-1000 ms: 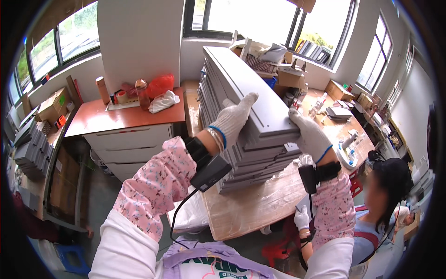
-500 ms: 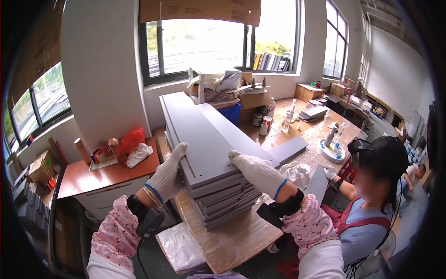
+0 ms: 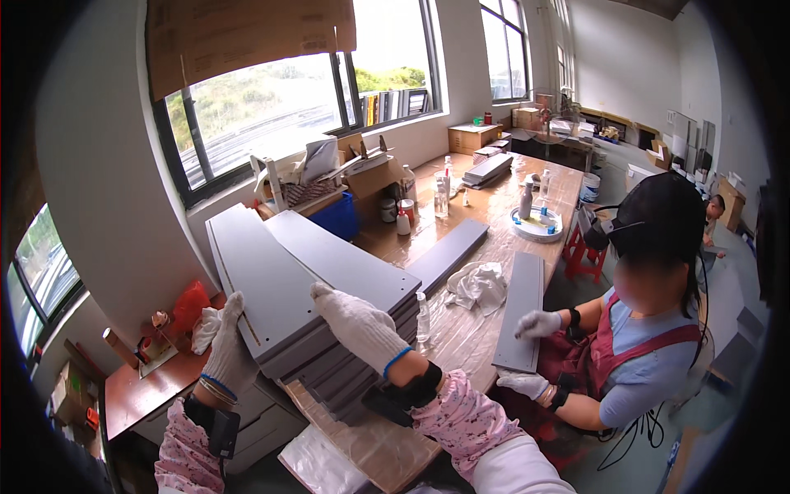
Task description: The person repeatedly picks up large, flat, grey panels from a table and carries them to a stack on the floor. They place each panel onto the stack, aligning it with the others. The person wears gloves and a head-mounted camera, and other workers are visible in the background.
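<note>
A stack of long grey panels (image 3: 354,247) stands on the table in front of me, with dark holes near the ends of the upper ones. My left hand (image 3: 226,350), in a white knitted glove, grips the left edge of the top grey panel (image 3: 262,284), thumb upward. Across from it, my right hand (image 3: 358,325), gloved alike, holds the same panel's near right side, with its thumb on the upper face. The fingers of both hands are partly hidden. To the right, a co-worker's gloved hands (image 3: 539,323) are at another grey panel (image 3: 520,309).
A film-covered table (image 3: 457,329) carries a crumpled white cloth (image 3: 477,286), a loose grey panel (image 3: 448,251), bottles (image 3: 442,198) and a round white tray (image 3: 536,237). A red-brown cabinet top (image 3: 123,403) is at left. A person (image 3: 650,329) sits close on my right.
My view has swung to the right, so the stack appears further left. Both my hands stay on the top panel. The co-worker's second hand and more of their panel have come into view.
</note>
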Motion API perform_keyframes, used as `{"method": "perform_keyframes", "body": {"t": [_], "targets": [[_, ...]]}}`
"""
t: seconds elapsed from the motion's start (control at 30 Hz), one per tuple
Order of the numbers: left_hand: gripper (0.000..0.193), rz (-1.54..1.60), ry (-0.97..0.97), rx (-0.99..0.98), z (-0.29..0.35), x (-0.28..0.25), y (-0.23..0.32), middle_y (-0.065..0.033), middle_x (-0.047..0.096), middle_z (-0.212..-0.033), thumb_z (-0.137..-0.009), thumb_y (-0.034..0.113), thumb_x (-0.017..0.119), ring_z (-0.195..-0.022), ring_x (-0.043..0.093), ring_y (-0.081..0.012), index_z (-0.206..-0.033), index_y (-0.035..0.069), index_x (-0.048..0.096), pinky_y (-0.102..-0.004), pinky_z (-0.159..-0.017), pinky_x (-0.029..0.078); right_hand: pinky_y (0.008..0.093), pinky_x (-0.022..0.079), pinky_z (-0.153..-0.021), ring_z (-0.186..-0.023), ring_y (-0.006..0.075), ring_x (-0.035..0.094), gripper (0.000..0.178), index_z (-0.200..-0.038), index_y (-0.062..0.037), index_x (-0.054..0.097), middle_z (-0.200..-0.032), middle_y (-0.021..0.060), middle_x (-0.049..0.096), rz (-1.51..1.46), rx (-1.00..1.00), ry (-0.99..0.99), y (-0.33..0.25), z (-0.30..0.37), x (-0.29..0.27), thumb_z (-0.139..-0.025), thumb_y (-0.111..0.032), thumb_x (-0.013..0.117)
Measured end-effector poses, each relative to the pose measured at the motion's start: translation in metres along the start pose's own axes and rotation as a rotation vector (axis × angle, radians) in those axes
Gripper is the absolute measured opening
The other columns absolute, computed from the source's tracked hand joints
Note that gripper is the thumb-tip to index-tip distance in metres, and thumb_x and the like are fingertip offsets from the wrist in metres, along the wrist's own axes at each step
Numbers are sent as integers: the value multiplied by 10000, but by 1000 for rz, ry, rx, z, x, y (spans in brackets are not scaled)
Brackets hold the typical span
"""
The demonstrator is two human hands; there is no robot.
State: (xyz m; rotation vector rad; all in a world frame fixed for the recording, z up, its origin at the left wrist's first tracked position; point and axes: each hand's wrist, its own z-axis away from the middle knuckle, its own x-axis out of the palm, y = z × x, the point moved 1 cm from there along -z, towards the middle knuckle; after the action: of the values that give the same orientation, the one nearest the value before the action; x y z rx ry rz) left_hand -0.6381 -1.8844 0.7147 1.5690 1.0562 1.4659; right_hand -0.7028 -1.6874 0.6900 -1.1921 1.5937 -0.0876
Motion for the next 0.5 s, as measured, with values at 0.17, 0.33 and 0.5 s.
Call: {"method": "perform_keyframes", "body": {"t": [0.17, 0.33, 0.5], "targets": [[526, 41, 13, -13, 5, -10, 4, -98, 575, -1192, -935, 461, 492, -1081, 575, -217, -1266, 53, 465, -354, -924, 477, 378, 395, -993, -1168, 343, 509, 478, -1281, -101, 480, -1232, 178, 567, -163, 24, -18, -10, 1, -2, -1003, -421, 258], [522, 99, 12, -65, 5, 5, 1, -117, 580, -1182, -925, 449, 515, -1081, 578, -238, -1257, 48, 474, -382, -925, 487, 392, 376, -1005, -1174, 353, 503, 608, -1275, -64, 480, -1222, 197, 568, -108, 125, -120, -2, -2, -9, -979, -525, 216], [547, 31, -17, -91, 33, 9, 8, -131, 576, -1185, -915, 454, 536, -1085, 579, -246, -1267, 41, 461, -362, -930, 498, 405, 342, -1037, -1212, 360, 474, 705, -1330, -72, 442, -1276, 199, 534, -306, 259, -219, -40, 38, -36, -942, -616, 216]]}}
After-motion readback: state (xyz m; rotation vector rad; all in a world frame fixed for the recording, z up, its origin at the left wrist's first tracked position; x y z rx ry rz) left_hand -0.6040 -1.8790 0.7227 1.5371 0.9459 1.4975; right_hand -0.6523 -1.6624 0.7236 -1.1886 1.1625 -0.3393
